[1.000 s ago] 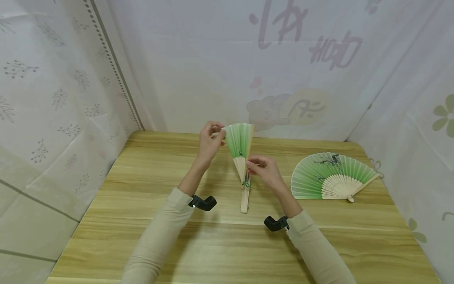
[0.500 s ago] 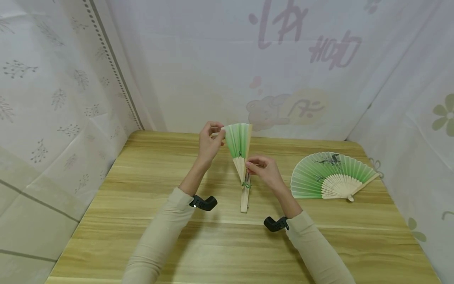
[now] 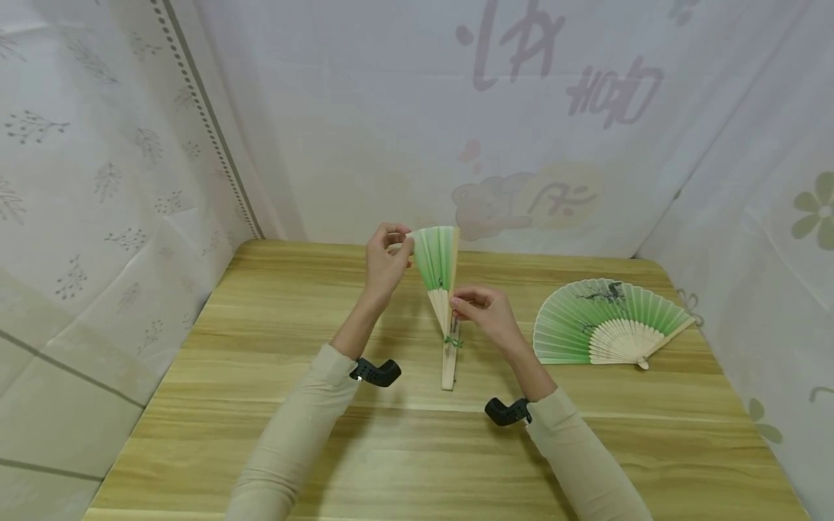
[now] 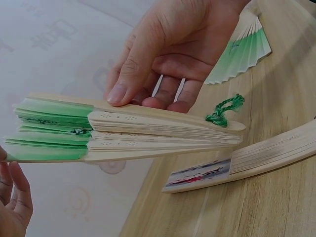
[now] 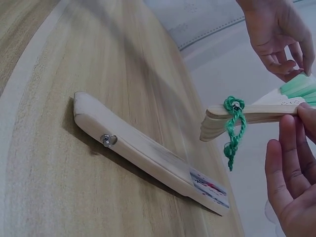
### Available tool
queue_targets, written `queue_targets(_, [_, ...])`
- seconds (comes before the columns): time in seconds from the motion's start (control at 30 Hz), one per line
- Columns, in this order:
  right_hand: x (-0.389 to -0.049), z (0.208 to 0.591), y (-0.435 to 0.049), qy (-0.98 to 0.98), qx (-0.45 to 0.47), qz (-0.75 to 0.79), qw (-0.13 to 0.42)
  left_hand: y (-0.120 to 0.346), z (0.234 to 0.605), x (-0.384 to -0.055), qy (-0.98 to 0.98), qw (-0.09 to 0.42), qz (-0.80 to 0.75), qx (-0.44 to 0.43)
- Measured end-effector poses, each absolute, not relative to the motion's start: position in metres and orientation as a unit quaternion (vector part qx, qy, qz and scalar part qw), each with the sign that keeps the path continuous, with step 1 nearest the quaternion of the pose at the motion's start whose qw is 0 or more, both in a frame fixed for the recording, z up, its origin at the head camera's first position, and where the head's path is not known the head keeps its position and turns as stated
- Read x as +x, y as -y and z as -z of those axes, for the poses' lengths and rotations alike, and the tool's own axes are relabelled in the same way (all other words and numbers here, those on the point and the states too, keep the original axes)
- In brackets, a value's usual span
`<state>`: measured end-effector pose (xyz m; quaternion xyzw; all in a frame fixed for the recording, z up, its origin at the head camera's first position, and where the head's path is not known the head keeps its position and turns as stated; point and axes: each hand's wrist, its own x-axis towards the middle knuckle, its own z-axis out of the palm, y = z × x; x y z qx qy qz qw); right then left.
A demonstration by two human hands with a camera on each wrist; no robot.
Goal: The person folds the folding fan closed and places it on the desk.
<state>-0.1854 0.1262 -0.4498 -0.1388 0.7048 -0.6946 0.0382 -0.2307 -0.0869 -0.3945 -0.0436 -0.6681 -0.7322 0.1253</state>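
Note:
A green and white folding fan (image 3: pixel 435 257), partly spread, is held up over the table with its ribs pointing down. My left hand (image 3: pixel 386 264) pinches its outer stick near the top of the pleated leaf. At the opposite side my right hand (image 3: pixel 489 312) pinches the other outer stick around mid-length, thumb on the wood in the left wrist view. A green cord loop (image 4: pixel 225 109) hangs from the fan's pivot end. Below it a closed folding fan (image 5: pixel 143 153) lies on the table, with a printed patch at one end and a metal rivet.
To the right, a spread green fan (image 3: pixel 609 325) with a dark bird-and-branch print lies on the wooden table (image 3: pixel 391 463). Printed cloth (image 3: pixel 365 130) hangs behind the table and along both sides.
The held fan's right outer stick has shifted slightly left, so its spread is narrower. My left hand stays almost in place, and the right hand moves only slightly.

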Motion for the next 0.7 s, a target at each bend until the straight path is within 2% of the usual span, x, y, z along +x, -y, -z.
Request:
queue_targets(0.23, [-0.1847, 0.4491, -0.1249, -0.69, -0.165, 0.705, 0.02, 0.0845, 0.3971, -0.2322, 0.668, 0.14, 0.73, -0.035])
queue_targets(0.5, [-0.1853, 0.4522, -0.1263, -0.691, -0.188, 0.698, 0.012, 0.0859, 0.3946, -0.2301, 0.664, 0.118, 0.738, -0.018])
queue_targets(0.7, [-0.1851, 0.4518, -0.1259, -0.694, -0.199, 0.692, 0.008, 0.0837, 0.3999, -0.2328, 0.667, 0.133, 0.733, -0.018])
